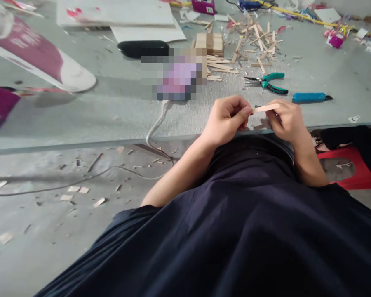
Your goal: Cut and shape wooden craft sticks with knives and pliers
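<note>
A short flat wooden stick (266, 108) spans the gap between my two hands at the table's front edge. My left hand (230, 117) pinches its left end between thumb and fingertips. The other end lies in the fingers of my right hand (286, 119), which are closed round it. Just beyond my hands are pliers with green and black handles (275, 84), their jaws pointing left. To the right of the pliers lies a blue cutter (309, 97). Farther back are scattered wooden sticks (259, 39) and a stacked wooden block (210, 43).
A blurred-out device (177, 78) with a white cable (156, 126) running off the table edge (80, 144) lies left of my hands. A black case (144, 48), a large white and pink container (43, 53) and a purple box (0, 107) stand farther left. A red stool (365, 167) is below right.
</note>
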Available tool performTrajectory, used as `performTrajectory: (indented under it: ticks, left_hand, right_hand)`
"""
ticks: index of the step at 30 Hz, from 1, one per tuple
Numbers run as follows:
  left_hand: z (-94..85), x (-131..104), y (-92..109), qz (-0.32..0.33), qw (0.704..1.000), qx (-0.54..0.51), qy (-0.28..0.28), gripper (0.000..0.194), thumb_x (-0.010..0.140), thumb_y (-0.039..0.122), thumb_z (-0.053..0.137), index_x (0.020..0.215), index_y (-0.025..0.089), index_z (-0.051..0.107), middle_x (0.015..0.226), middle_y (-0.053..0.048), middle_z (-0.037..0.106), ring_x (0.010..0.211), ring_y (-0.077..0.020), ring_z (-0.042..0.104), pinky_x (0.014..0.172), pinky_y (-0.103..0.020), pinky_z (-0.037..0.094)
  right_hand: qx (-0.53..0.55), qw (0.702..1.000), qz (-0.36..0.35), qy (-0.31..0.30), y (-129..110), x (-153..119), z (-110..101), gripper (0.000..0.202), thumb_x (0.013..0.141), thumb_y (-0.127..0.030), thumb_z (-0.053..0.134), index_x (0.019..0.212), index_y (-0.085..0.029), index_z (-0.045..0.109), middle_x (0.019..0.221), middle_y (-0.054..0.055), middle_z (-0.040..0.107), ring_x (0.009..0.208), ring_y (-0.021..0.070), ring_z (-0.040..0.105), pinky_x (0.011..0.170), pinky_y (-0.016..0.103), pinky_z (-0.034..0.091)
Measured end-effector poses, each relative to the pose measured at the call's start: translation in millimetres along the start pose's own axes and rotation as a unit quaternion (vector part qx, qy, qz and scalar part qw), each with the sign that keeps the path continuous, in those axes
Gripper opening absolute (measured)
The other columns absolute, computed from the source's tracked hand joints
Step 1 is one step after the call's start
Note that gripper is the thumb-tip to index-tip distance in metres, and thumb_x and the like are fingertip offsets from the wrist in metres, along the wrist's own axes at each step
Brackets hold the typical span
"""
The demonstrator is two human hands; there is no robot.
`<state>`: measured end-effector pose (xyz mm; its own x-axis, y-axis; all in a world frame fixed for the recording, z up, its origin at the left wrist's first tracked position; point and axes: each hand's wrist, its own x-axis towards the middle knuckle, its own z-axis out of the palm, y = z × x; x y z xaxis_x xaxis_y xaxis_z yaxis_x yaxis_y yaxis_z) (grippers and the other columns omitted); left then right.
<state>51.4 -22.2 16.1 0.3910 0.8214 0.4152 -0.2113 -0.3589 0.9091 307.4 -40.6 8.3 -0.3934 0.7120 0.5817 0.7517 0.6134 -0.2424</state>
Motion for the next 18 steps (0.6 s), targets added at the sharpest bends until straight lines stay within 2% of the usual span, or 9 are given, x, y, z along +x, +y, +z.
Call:
performTrajectory:
  ticks: [4, 8, 13, 18]
  left_hand:
    - [-1.0, -0.4, 0.5, 0.000, 1.000, -0.004, 0.002, 0.027, 0.101, 0.035, 0.088, 0.084, 0.022, 0.071, 0.060, 0.004, 0.060, 0.047, -0.0087, 0.054, 0.049, -0.023, 0.045]
    - [-2.6, 0.4, 0.7, 0.005, 1.000, 0.012, -0.023, 0.022, 0.099, 0.035, 0.087, 0.086, 0.022, 0.074, 0.057, 0.004, 0.062, 0.047, -0.0100, 0.055, 0.048, -0.024, 0.040]
    - [-2.5, -0.5, 5.5, 0.004, 0.999, 0.009, -0.050, 0.022, 0.097, 0.035, 0.086, 0.083, 0.024, 0.073, 0.057, 0.004, 0.063, 0.048, -0.0116, 0.054, 0.049, -0.027, 0.040]
    - [-2.0, -1.0, 6.1, 0.003, 0.999, 0.015, -0.051, 0.020, 0.097, 0.032, 0.084, 0.083, 0.023, 0.073, 0.058, 0.003, 0.062, 0.049, -0.0117, 0.055, 0.051, -0.028, 0.040]
  right_hand:
    - [0.023, 0.998, -0.021, 0.050, 0.4, -5.4, 1.3, 0.044, 0.123, -0.055, 0.048, 0.112, -0.030, 0.082, 0.104, 0.011, 0.086, 0.095, 0.0304, 0.080, 0.089, 0.052, 0.064]
    - [-0.024, 0.995, -0.045, 0.085, 1.3, -8.2, 4.5, 0.043, 0.122, -0.053, 0.051, 0.102, -0.029, 0.080, 0.096, 0.011, 0.083, 0.087, 0.0300, 0.076, 0.081, 0.050, 0.059]
    - [-0.040, 0.995, -0.038, 0.082, -0.4, -8.8, 4.4, 0.044, 0.122, -0.056, 0.050, 0.108, -0.030, 0.083, 0.101, 0.011, 0.086, 0.091, 0.0311, 0.077, 0.084, 0.050, 0.059]
    - [-0.026, 0.995, -0.046, 0.081, -1.1, -9.7, 2.7, 0.045, 0.123, -0.056, 0.050, 0.111, -0.029, 0.084, 0.103, 0.010, 0.088, 0.091, 0.0304, 0.078, 0.083, 0.050, 0.056]
